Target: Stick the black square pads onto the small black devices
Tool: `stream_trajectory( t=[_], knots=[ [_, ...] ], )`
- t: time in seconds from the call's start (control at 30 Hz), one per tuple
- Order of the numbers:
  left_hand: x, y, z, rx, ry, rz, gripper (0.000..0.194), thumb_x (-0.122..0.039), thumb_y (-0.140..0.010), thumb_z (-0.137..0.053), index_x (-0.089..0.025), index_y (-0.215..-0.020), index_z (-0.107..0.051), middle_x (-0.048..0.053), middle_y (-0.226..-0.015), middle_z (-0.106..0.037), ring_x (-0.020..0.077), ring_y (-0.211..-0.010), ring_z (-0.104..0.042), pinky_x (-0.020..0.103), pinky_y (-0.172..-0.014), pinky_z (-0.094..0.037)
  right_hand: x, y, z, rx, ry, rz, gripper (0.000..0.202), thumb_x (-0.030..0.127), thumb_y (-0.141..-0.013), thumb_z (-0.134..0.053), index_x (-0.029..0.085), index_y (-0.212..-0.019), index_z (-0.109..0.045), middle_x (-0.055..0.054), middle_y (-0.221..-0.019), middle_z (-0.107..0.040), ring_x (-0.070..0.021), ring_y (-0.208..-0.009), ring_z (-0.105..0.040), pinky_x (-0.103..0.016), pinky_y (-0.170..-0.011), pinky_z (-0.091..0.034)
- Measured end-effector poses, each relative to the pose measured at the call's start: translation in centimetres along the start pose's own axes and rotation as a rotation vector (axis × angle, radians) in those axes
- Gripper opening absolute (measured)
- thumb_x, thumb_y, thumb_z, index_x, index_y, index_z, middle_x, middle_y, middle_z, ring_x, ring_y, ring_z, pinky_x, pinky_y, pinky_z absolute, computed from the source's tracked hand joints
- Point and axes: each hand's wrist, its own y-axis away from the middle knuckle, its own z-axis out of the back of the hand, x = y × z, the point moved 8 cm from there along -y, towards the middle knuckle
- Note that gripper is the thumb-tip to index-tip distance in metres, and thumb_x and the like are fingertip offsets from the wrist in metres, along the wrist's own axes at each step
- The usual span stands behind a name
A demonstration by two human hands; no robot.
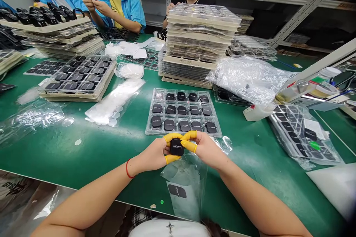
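Between my hands is a small black square case with rounded corners and white lettering [177, 147]. My left hand [156, 152] grips its left side, thumb below and fingers above, with yellow finger covers on the tips. My right hand [204, 146], also in yellow finger covers, pinches its upper right edge. Just beyond lies a clear compartment tray [148, 130] with similar black square pieces in most of its pockets. The far left pocket shows no black piece. Under my hands is a clear plastic bag [191, 177] with a flat black lettered piece [177, 191] on it.
A tall stack of trays [194, 44] stands behind the compartment tray. Filled trays [78, 77] and a bag of white round films [111, 103] lie to the left. Crumpled plastic [247, 76] and a bagged sheet [303, 133] are at right. Co-workers [119, 11] sit opposite.
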Motion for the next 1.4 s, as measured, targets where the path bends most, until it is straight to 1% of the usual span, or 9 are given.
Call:
stream_trajectory(
  t=[0.27, 0.43, 0.67, 0.8, 0.9, 1.07, 1.23, 1.3, 1.4],
  knots=[
    [0.5, 0.0, 0.2, -0.032, 0.039, 0.034, 0.05, -0.023, -0.078, -0.065, -0.022, -0.124, -0.045, 0.005, -0.105, -0.061, 0.0174, -0.084, -0.063, 0.029, -0.075, -0.054, 3.5, 1.7, 0.4, -0.289, 0.681, 0.423, 0.026, 0.036, -0.079, -0.058, 0.019, -0.098, -0.065, -0.008, -0.086, -0.064, -0.0247, -0.086, -0.054, -0.046, -0.085, -0.039],
    [0.1, 0.0, 0.1, -0.024, 0.036, 0.01, 0.045, -0.025, -0.077, -0.066, -0.02, -0.119, -0.05, 0.004, -0.094, -0.061, 0.0165, -0.078, -0.061, 0.027, -0.07, -0.052, 2.7, 0.5, -1.6, -0.118, 0.517, 0.383, 0.04, 0.036, -0.079, -0.061, 0.023, -0.116, -0.056, -0.006, -0.099, -0.065, -0.0209, -0.088, -0.058, -0.035, -0.077, -0.046],
    [1.7, -0.6, 3.1, -0.165, -0.004, 0.115, 0.054, -0.041, -0.091, -0.043, -0.016, -0.137, -0.029, 0.006, -0.083, -0.063, 0.0175, -0.07, -0.063, 0.033, -0.07, -0.052, 7.9, -9.9, 3.9, -0.463, 0.545, 0.436, 0.024, 0.032, -0.089, -0.044, 0.02, -0.102, -0.059, -0.005, -0.1, -0.066, -0.0193, -0.091, -0.059, -0.03, -0.081, -0.044],
    [2.2, -0.5, 2.8, -0.098, -0.196, 0.118, 0.052, -0.042, -0.088, -0.047, -0.019, -0.134, -0.039, 0.01, -0.096, -0.064, 0.0176, -0.071, -0.063, 0.028, -0.064, -0.049, 8.3, -18.5, 1.7, -0.391, 0.863, 0.312, 0.031, 0.022, -0.09, -0.039, 0.016, -0.114, -0.057, -0.011, -0.104, -0.065, -0.023, -0.096, -0.058, -0.034, -0.082, -0.043],
    [2.2, -0.3, 1.3, 0.009, -0.266, 0.098, 0.062, -0.037, -0.081, -0.059, -0.022, -0.136, -0.037, 0.01, -0.105, -0.064, 0.0166, -0.066, -0.062, 0.025, -0.06, -0.047, 7.8, -20.4, -0.7, -0.295, 0.916, 0.357, 0.027, 0.017, -0.084, -0.049, 0.017, -0.106, -0.064, -0.01, -0.106, -0.065, -0.0235, -0.099, -0.056, -0.034, -0.085, -0.041],
    [0.8, 0.3, 1.7, 0.078, -0.411, 0.077, 0.045, -0.038, -0.081, -0.057, -0.023, -0.124, -0.054, 0.008, -0.104, -0.066, 0.0199, -0.07, -0.063, 0.027, -0.061, -0.046, 6.7, -15.0, 5.0, -0.369, 0.933, 0.37, 0.034, 0.025, -0.087, -0.045, 0.02, -0.118, -0.059, -0.007, -0.122, -0.058, -0.0227, -0.112, -0.048, -0.036, -0.097, -0.034],
    [0.2, 0.7, 12.3, -0.584, -0.536, 0.15, 0.046, -0.042, -0.087, -0.045, -0.016, -0.124, -0.051, 0.015, -0.127, -0.051, 0.0327, -0.116, -0.047, 0.044, -0.096, -0.037, 1.3, -5.7, 16.5, -0.635, 0.841, 0.073, 0.037, 0.026, -0.085, -0.041, 0.009, -0.11, -0.063, -0.019, -0.113, -0.061, -0.0311, -0.105, -0.054, -0.042, -0.089, -0.038],
    [1.7, 0.1, 14.1, -0.622, -0.541, 0.196, 0.047, -0.035, -0.083, -0.051, -0.009, -0.123, -0.05, 0.02, -0.14, -0.035, 0.0358, -0.135, -0.017, 0.049, -0.109, -0.014, -1.6, -3.3, 18.1, -0.659, 0.755, -0.041, 0.033, 0.028, -0.081, -0.047, 0.007, -0.094, -0.068, -0.021, -0.096, -0.066, -0.0337, -0.094, -0.06, -0.043, -0.081, -0.043],
    [3.9, -1.3, 13.7, -0.558, -0.481, 0.218, 0.043, -0.028, -0.08, -0.053, -0.005, -0.116, -0.054, 0.024, -0.144, -0.027, 0.0356, -0.137, -0.005, 0.051, -0.11, -0.005, -4.2, -2.0, 16.9, -0.598, 0.597, -0.056, 0.024, 0.033, -0.079, -0.054, 0.015, -0.085, -0.069, -0.013, -0.09, -0.068, -0.0282, -0.087, -0.062, -0.037, -0.077, -0.046]
  ],
)
